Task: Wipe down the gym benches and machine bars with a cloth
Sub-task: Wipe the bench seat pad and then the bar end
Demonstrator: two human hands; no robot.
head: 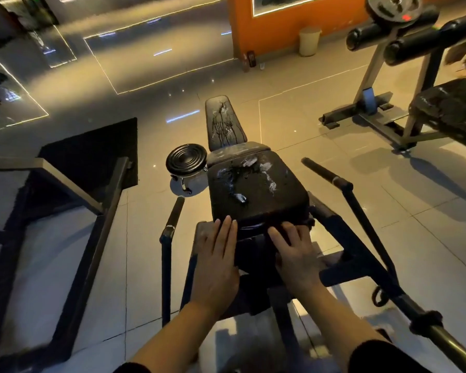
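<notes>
Both hands are laid flat, fingers straight and close together, at the near edge of the worn bench pad (256,189): left hand (218,262) at 7 o'clock, right hand (296,259) at 5. A dark cloth (253,254) is kinda seen between them, hard to make out. Forearms are cut off below.

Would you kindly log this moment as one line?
left hand: flat, open | right hand: on dark cloth | worn black padded bench: smeared

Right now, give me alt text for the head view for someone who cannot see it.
Both hands, left hand and right hand, lie flat with straight fingers on a dark cloth at the near end of a worn black bench pad. A round black stool stands left of the bench.
</notes>
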